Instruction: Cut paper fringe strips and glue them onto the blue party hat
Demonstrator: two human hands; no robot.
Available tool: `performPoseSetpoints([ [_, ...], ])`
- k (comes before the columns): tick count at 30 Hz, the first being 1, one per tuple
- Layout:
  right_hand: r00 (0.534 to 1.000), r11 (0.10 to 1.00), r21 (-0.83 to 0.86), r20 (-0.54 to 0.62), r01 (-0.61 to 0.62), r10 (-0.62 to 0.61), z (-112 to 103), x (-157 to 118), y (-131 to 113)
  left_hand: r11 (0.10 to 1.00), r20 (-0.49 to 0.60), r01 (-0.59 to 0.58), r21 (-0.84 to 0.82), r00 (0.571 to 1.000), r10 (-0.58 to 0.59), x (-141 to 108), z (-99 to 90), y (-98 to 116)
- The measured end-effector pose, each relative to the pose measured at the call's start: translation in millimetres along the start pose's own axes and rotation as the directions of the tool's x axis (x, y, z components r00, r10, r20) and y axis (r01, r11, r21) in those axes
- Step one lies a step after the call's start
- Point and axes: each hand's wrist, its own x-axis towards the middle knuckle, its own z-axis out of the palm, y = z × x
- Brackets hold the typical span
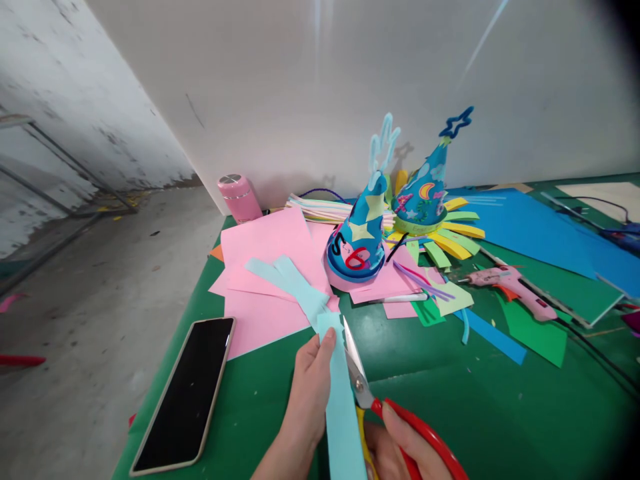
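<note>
While your left hand (pixel 313 383) pinches the light blue paper strip (pixel 343 417) near its far end, apparently to steady its edge, your right hand (pixel 417 441) grips the scissors (pixel 365 393) (blades slightly parted) alongside. Rightward, the green table (pixel 430 367) gives elbow room; leftward, the phone (pixel 185 397) crowds the table's edge.

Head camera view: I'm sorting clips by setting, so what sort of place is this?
Probably a craft work area: decorated cone hats and a pink glue gun on a green tabletop, with scissors in the right hand.
</note>
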Motion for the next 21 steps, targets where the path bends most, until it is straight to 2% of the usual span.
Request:
performPoseSetpoints([
  [7,1.0,1.0,0.002,-0.003,0.017,-0.017,-0.5,-3.6,0.1,1.0,-0.021,-0.004,-0.026,1.0,0.003,0.6,-1.8,0.4],
  [11,1.0,1.0,0.026,-0.003,0.008,-0.008,2.7,-3.9,-1.4,1.0,0.052,-0.009,-0.002,0.999,0.009,-0.6,-0.8,0.0],
  [16,1.0,0.999,0.042,-0.029,0.011,-0.01,-1.3,-0.9,1.7,1.0,0.066,0.009,-0.029,0.998,-0.008,-1.3,0.2,0.9],
  [21,0.999,0.996,0.093,-0.043,0.014,-0.01,-1.6,-0.2,0.0,0.985,0.144,0.0,-0.17,0.989,0.025,2.4,-3.6,0.9],
])
